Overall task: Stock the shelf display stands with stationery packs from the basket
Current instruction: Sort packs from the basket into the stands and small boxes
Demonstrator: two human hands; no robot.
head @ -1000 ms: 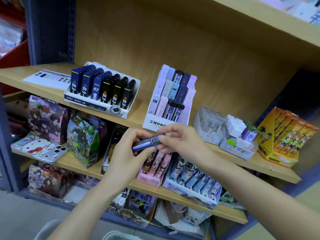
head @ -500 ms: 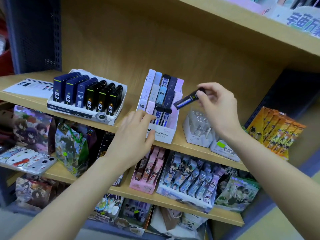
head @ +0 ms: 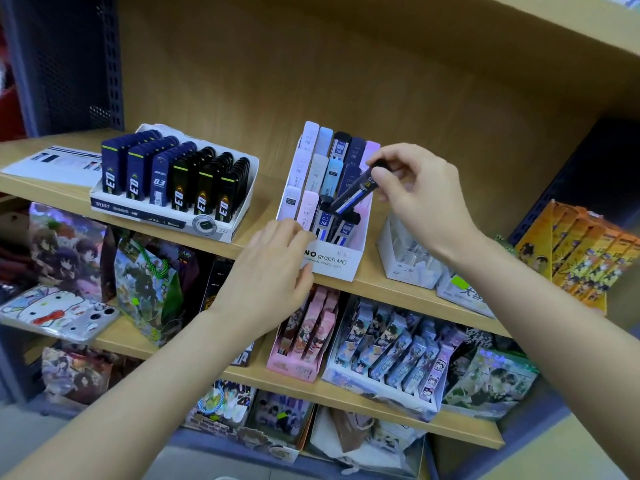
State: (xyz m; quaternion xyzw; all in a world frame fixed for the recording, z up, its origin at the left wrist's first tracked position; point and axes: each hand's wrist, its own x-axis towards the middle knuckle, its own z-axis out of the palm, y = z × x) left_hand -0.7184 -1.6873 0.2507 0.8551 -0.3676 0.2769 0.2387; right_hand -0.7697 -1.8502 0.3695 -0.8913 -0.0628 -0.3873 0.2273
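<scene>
- Lead pack [head: 353, 192], dark with a blue stripe, is pinched at its upper end between the thumb and fingertips of the right hand [head: 424, 199]. It hangs tilted, lower end pointing down and left over the front row of the display stand [head: 334, 262]. From my feed I cannot tell whether its tip touches the packs below.
- Left hand [head: 273, 271] grips the stand's front left corner, fingers curled over the top of the low front wall and thumb pressed on the printed face.
- On the lower shelf [head: 121, 341], under both forearms, I see a pink box [head: 304, 344] of card packs, a white tray of bluish packs [head: 391, 351] just beside it, a picture gift bag [head: 149, 282] and a cartoon phone case [head: 59, 313] far left.
- The white stand sits on the middle shelf [head: 268, 207], at its front edge. It holds upright lead packs in stepped rows: pastel pink, lilac and blue ones, navy ones, and black-capped ones in front.
- Left of it, well apart, a white tray [head: 156, 216] carries rows of navy and black lead cases, with a printed leaflet [head: 55, 164] lying flat beside that.
- Right of the stand stands a clear box [head: 408, 254], then yellow character packs [head: 588, 251].
- Behind everything runs the wooden back panel [head: 311, 64].
</scene>
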